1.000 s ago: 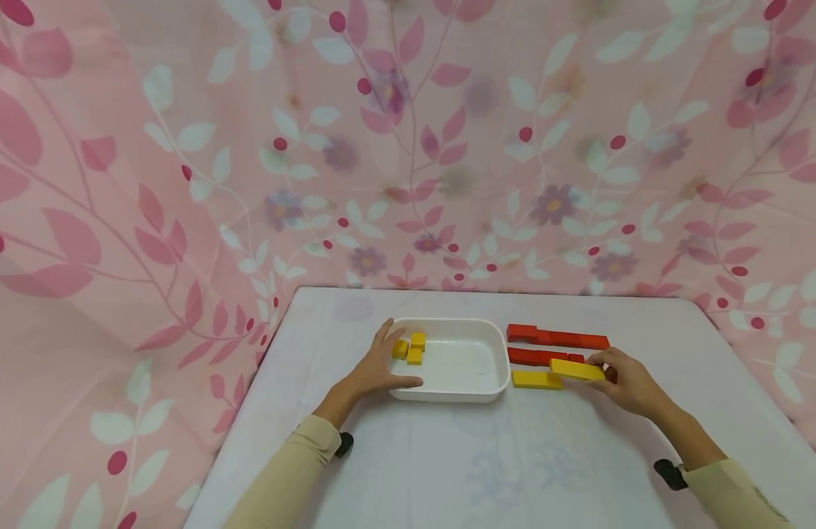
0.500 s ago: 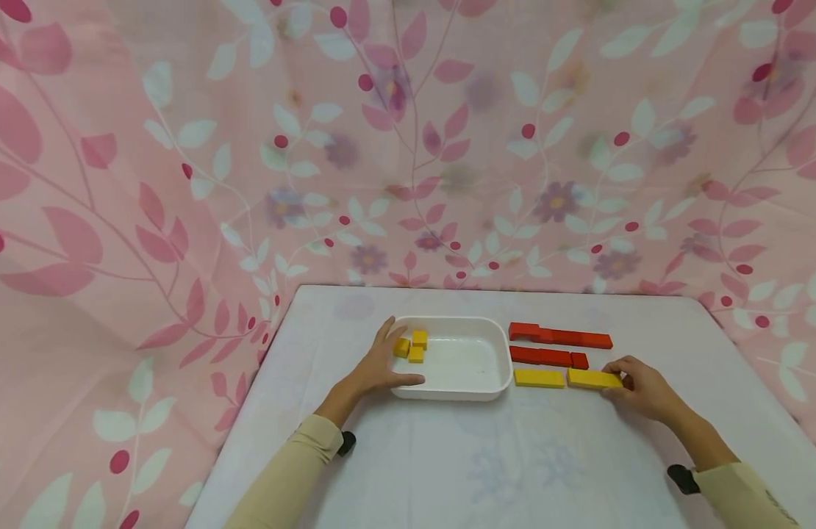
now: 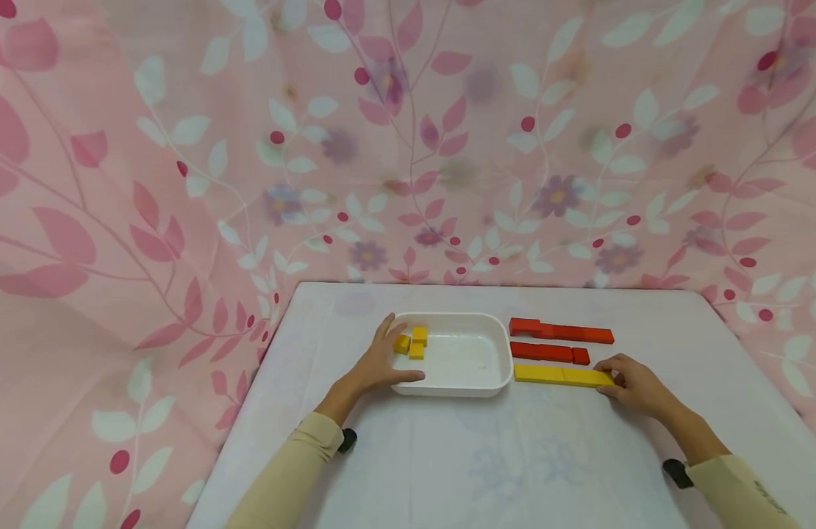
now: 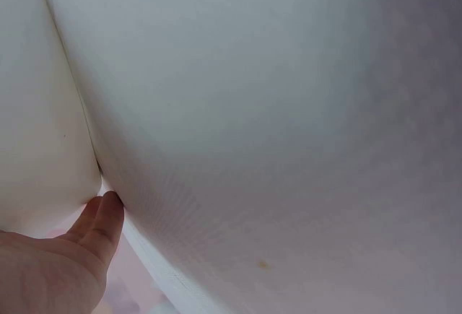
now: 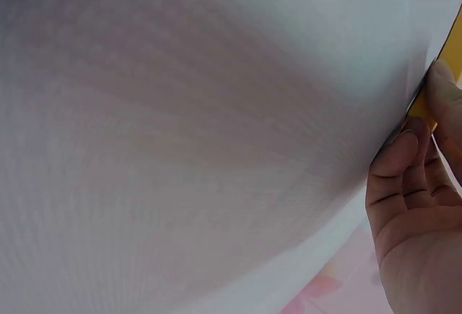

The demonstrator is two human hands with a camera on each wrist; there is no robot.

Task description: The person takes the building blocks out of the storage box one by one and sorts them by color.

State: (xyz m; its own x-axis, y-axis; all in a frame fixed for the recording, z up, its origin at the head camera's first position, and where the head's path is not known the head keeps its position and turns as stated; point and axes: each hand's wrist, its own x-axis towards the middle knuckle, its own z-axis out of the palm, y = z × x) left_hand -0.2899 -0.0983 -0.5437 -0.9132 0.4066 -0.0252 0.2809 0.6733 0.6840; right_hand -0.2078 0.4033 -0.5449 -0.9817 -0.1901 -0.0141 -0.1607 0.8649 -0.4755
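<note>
My left hand (image 3: 375, 365) rests against the left end of a white plastic tray (image 3: 453, 391), fingers spread and thumb over its near rim. In the left wrist view, fingertips (image 4: 108, 209) touch the tray's outer wall (image 4: 43, 112). Inside the tray, beside that hand, lie a few small yellow blocks (image 3: 417, 351). My right hand (image 3: 636, 383) pinches the right end of a long yellow block (image 3: 585, 377) between thumb and fingers. That block lies end to end with another long yellow block (image 3: 539, 374) on the table. The right wrist view shows the pinched block (image 5: 453, 50) at its edge.
Behind the yellow row lie two rows of red blocks, a middle row (image 3: 543, 352) and a far row (image 3: 573, 333), both starting by the tray's right side. A white cloth covers the table (image 3: 474, 470). A floral curtain (image 3: 408, 147) hangs behind it.
My right hand has lowered the long yellow block from over the other one, moved it right onto the table, then slid it left until their ends met. The left hand stays at the tray.
</note>
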